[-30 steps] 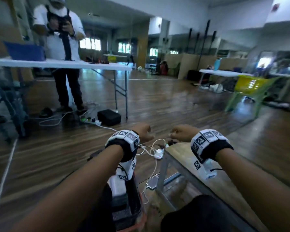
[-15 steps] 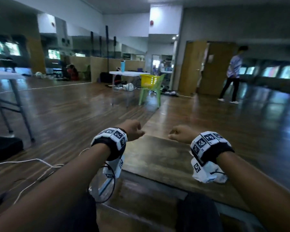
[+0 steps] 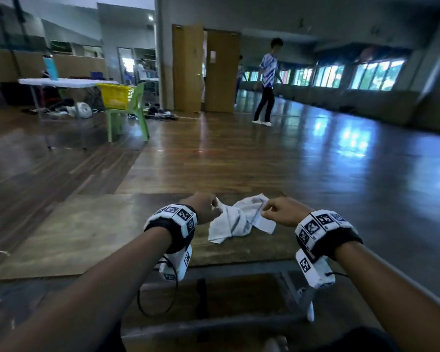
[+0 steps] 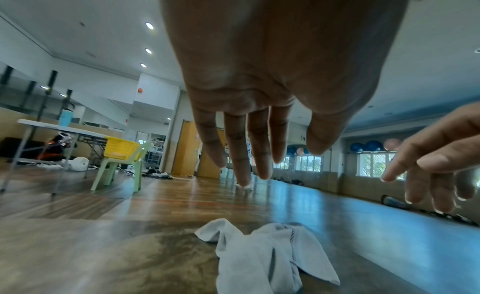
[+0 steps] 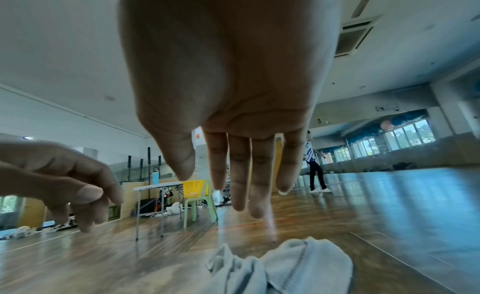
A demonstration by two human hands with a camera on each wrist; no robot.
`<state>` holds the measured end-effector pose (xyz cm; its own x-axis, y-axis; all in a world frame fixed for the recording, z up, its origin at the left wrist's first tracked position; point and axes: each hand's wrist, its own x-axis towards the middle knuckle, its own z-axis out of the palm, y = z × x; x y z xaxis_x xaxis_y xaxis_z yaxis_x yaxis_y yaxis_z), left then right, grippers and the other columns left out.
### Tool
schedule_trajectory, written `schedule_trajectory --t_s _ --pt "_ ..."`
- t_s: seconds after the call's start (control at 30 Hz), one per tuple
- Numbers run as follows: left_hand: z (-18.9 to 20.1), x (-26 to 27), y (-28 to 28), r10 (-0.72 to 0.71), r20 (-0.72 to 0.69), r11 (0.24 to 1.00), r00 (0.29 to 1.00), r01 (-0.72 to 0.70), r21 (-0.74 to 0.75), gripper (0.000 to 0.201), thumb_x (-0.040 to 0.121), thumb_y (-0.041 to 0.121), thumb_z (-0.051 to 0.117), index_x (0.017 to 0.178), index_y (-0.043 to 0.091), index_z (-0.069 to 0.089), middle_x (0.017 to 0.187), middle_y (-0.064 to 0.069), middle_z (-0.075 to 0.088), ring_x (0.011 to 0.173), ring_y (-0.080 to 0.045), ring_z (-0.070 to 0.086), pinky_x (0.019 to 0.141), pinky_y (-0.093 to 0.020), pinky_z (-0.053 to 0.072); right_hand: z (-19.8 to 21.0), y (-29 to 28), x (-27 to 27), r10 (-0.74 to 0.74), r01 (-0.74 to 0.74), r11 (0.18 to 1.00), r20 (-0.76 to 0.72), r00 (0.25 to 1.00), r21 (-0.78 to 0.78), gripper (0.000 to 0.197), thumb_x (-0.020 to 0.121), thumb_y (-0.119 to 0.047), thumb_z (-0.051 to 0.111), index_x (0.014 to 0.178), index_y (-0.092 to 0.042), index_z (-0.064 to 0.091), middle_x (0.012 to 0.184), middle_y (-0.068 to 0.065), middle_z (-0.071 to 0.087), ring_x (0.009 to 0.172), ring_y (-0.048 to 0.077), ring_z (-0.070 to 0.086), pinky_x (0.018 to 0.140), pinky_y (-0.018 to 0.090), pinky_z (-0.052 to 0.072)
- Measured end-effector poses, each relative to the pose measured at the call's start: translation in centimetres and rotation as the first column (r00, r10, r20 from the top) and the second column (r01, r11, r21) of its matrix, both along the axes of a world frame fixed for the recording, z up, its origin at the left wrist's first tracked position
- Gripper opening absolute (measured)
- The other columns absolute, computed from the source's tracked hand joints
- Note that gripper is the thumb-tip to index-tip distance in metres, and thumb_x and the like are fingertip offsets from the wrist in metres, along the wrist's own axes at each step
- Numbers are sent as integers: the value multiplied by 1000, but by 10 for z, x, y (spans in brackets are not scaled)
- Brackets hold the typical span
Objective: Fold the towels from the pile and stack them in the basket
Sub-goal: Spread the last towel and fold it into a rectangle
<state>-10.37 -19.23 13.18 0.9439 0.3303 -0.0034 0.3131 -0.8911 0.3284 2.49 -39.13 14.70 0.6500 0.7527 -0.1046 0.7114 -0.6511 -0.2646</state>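
Note:
A crumpled white towel (image 3: 239, 222) lies on the wooden table (image 3: 87, 232) in front of me. My left hand (image 3: 206, 208) hovers at its left end and my right hand (image 3: 280, 212) at its right end. In the left wrist view the left hand (image 4: 259, 164) hangs with straight fingers above the towel (image 4: 270, 257), holding nothing. The right wrist view shows the right hand (image 5: 233, 185) likewise above the towel (image 5: 285, 267), fingers extended and empty. A yellow basket (image 3: 116, 96) sits on a green chair (image 3: 127, 115) far off at the left.
A white folding table (image 3: 61, 82) stands behind the chair, with clutter on the floor under it. A person (image 3: 266, 82) walks by the wooden doors. A black cable (image 3: 148, 301) loops below my left wrist. The table's metal frame (image 3: 214, 323) runs near my knees.
The head view has swung right across the room. The white towel has come into view on the table, and both hands now hover at its ends.

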Motion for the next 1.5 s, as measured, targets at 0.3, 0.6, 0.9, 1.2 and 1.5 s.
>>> schedule_trajectory --t_s 0.3,0.6,0.9,1.2,1.5 --pt "-87 96 -11 -167 -121 979 978 180 99 33 91 35 48 106 10 63 109 -7 61 94 -25 55 76 -31 40 -90 -6 68 -131 128 991 -81 988 -41 31 88 -37 54 111 -20 66 114 4 67 104 20 61 91 36 48" --pt "-152 209 -19 -269 -187 911 945 313 270 31 93 36 44 110 18 63 116 -3 61 110 -26 55 97 -43 35 -172 31 153 -147 141 974 -20 989 -178 47 91 -35 49 136 -24 43 140 1 49 129 24 43 106 44 34" --pt "-180 247 -10 -302 -220 879 928 360 313 32 90 39 49 118 24 56 122 0 56 116 -23 49 99 -45 32 -193 35 185 -29 62 978 162 986 -200 45 92 -29 50 135 -24 42 134 0 46 128 23 36 104 44 27" --pt "-170 222 -18 -325 -217 874 920 380 302 15 89 26 49 95 25 62 107 4 64 105 -21 56 98 -43 37 -192 21 164 36 -9 991 207 978 -132 22 89 -32 54 110 -32 63 116 -7 57 118 15 42 98 36 25" --pt "-158 160 7 -389 -332 874 859 458 160 34 84 54 49 101 27 63 101 11 68 96 -16 60 97 -39 32 -190 14 114 122 -130 990 119 985 62 18 91 -37 51 102 -26 60 108 -10 62 114 10 48 99 33 17"
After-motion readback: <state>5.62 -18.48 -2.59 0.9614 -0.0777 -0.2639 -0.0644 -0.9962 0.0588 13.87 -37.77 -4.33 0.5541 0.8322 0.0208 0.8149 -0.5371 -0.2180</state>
